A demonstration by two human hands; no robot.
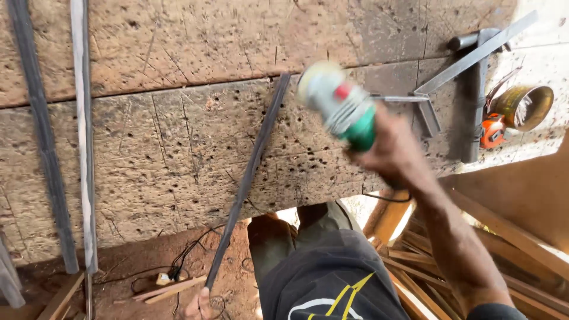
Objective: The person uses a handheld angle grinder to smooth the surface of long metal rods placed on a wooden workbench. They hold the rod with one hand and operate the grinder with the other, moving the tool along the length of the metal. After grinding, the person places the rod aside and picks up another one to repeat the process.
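My right hand [388,148] grips a green and grey power tool [339,105], an angle grinder by its shape, blurred by motion, held just above the worn wooden workbench [166,148]. My left hand [198,306] holds the near end of a long dark metal strip [249,175]. The strip runs diagonally up across the bench, and its far end lies close to the tool's head.
Long metal bars [44,136] lie along the bench's left side. A metal square [468,62], a hammer-like tool [477,95], an orange tape measure [492,131] and a tin can [524,106] sit at the right. Wood offcuts [427,261] and cables [178,266] cover the ground.
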